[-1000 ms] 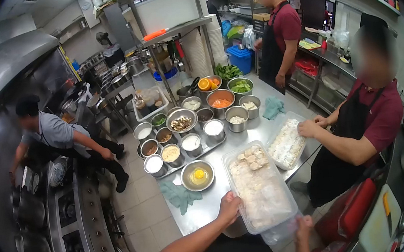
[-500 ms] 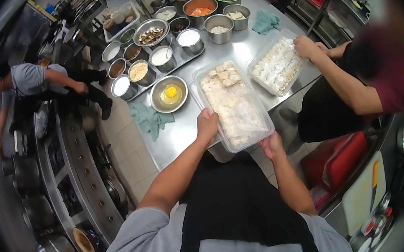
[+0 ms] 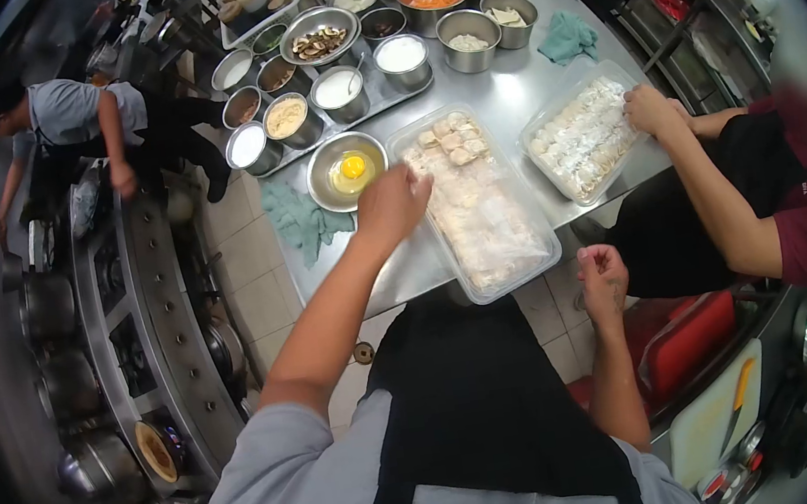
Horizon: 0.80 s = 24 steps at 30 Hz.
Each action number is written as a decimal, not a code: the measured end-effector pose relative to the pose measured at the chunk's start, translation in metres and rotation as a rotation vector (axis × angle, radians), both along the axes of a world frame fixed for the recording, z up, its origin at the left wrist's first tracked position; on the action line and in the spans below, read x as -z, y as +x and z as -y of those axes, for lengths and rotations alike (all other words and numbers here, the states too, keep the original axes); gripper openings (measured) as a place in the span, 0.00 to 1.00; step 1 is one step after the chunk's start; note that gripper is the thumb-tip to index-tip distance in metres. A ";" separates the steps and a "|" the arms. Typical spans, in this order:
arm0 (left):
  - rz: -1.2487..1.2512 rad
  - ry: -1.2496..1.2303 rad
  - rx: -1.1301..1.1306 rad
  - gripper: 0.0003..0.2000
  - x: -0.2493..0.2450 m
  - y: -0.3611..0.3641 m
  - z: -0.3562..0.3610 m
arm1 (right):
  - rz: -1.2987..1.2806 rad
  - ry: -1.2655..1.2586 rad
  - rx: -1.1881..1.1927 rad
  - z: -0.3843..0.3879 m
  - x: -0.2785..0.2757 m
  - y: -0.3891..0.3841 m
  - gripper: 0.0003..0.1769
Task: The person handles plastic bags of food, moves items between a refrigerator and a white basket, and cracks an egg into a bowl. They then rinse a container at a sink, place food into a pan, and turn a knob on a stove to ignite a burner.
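A long clear plastic container (image 3: 487, 211) of pale, floury food pieces lies at the steel table's near edge, partly overhanging it. My left hand (image 3: 393, 205) is over its left side, beside a metal bowl (image 3: 346, 171) with a raw egg; its fingers are partly curled, and whether they touch or hold anything cannot be made out. My right hand (image 3: 604, 278) is raised to the right of the container, apart from it, with the fingers curled inward; anything in them is hidden.
Metal pots of ingredients stand on a tray (image 3: 348, 130) behind the bowl. A green cloth (image 3: 302, 224) lies left. At right a co-worker's hand (image 3: 650, 109) touches a second container (image 3: 583, 137). Another person (image 3: 80, 115) bends near the stove (image 3: 164, 312).
Both my hands have come off the container, the left moving up toward the egg bowl and the right moving rightward. The container now rests on the table. The person at left has shifted an arm.
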<state>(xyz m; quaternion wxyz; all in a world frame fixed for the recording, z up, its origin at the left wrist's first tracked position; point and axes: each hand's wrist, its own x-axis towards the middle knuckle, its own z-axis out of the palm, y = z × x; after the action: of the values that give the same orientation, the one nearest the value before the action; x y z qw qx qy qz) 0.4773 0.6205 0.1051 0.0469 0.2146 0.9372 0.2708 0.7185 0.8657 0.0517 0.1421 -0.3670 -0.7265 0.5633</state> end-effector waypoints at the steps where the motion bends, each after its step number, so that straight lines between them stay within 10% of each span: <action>1: -0.107 0.055 0.035 0.14 0.003 -0.020 -0.007 | 0.004 0.004 0.008 0.006 -0.008 -0.007 0.07; 7: -0.160 -0.245 0.239 0.10 0.032 -0.096 -0.030 | -0.181 0.710 -0.386 0.066 -0.037 -0.132 0.17; 14: 0.030 0.126 0.335 0.09 0.017 -0.077 -0.025 | 0.275 0.744 -0.806 0.082 -0.071 -0.098 0.17; 24: 0.020 0.235 0.421 0.15 0.028 -0.091 -0.019 | 0.175 1.067 -0.581 0.070 -0.074 -0.090 0.07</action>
<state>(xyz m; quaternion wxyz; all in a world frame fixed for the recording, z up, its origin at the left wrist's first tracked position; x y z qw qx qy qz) 0.3862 0.6397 0.0772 0.0864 0.4066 0.8332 0.3646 0.6285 0.7960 0.1255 0.0867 -0.0771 -0.9876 0.1054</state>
